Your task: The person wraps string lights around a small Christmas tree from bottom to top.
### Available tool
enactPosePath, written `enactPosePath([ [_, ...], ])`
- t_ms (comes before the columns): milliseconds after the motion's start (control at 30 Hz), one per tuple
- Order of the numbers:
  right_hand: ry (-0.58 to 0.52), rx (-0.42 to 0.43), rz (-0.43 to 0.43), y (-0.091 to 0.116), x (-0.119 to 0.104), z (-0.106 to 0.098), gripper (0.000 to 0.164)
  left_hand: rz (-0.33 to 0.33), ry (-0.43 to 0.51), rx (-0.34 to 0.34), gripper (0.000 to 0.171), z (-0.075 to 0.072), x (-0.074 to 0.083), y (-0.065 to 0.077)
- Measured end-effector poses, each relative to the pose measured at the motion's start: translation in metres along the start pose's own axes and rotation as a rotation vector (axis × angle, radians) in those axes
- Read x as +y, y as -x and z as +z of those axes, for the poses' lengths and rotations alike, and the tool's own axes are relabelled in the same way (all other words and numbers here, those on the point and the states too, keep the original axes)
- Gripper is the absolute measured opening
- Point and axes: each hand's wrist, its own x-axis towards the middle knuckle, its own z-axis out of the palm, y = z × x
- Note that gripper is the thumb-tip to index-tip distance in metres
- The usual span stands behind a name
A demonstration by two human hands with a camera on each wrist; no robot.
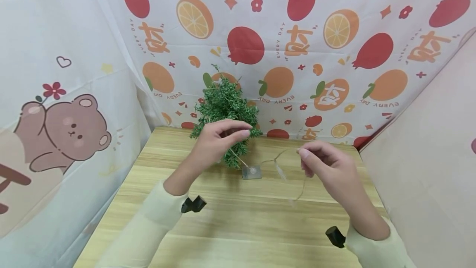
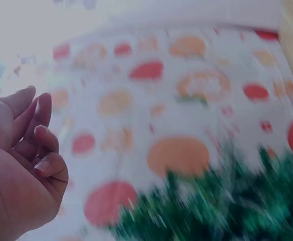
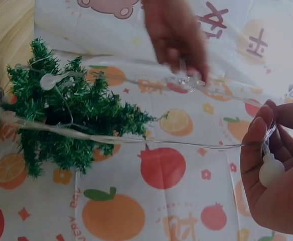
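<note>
String lights (image 1: 281, 172) pinched by right hand (image 1: 332, 171) at four o'clock, grasp of left hand (image 1: 218, 142) cannot be told, green tree (image 1: 229, 100) at twelve o'clock.

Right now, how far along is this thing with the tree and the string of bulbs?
Done: the tree stands upright on the table. In hand: the right hand's fingers pinch the bulb string; whether the left hand's fingers grip any is unclear. Remaining, perhaps: arranging the string, since part dangles clear of the tree; I can't tell whether any is fixed there.
</note>
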Motion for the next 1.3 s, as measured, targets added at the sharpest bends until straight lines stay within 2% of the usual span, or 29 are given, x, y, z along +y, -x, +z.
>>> enactPosePath([
  [100, 0.024, -0.008, -0.002, -0.008, -0.002, 0.007, 0.005, 0.037, 0.008, -0.089, 0.017, 0.015, 0.017, -0.01],
  [200, 0.046, -0.025, -0.009, -0.016, -0.001, 0.011, 0.007, 0.083, 0.0, -0.158, 0.017, 0.026, 0.025, -0.019],
  [333, 0.093, -0.021, -0.02, -0.023, 0.001, 0.016, 0.008, 0.086, 0.005, -0.232, 0.018, 0.034, 0.027, -0.027],
  [433, 0.121, -0.013, -0.024, -0.027, 0.001, 0.018, 0.01, 0.079, -0.031, -0.251, 0.017, 0.036, 0.023, -0.029],
  [633, 0.116, -0.047, -0.023, -0.034, 0.005, 0.019, 0.013, 0.105, -0.168, -0.229, 0.013, 0.042, 0.023, -0.031],
  [700, 0.106, -0.063, -0.018, -0.034, 0.007, 0.019, 0.011, 0.112, -0.189, -0.222, 0.012, 0.042, 0.024, -0.032],
  [867, 0.086, -0.103, 0.03, -0.03, 0.006, 0.016, 0.017, 0.182, -0.22, -0.17, 0.009, 0.038, 0.026, -0.038],
  [933, 0.066, -0.109, 0.056, -0.027, 0.006, 0.016, 0.018, 0.211, -0.206, -0.143, 0.01, 0.034, 0.028, -0.042],
  [1033, 0.031, -0.116, 0.082, -0.022, 0.005, 0.016, 0.017, 0.22, -0.154, -0.1, 0.01, 0.027, 0.032, -0.051],
  [1167, -0.015, -0.11, 0.088, -0.016, 0.006, 0.018, 0.018, 0.169, -0.065, -0.05, 0.012, 0.016, 0.036, -0.064],
  [1300, -0.029, -0.085, 0.077, -0.012, 0.008, 0.019, 0.018, 0.127, -0.023, -0.034, 0.016, 0.009, 0.039, -0.078],
])
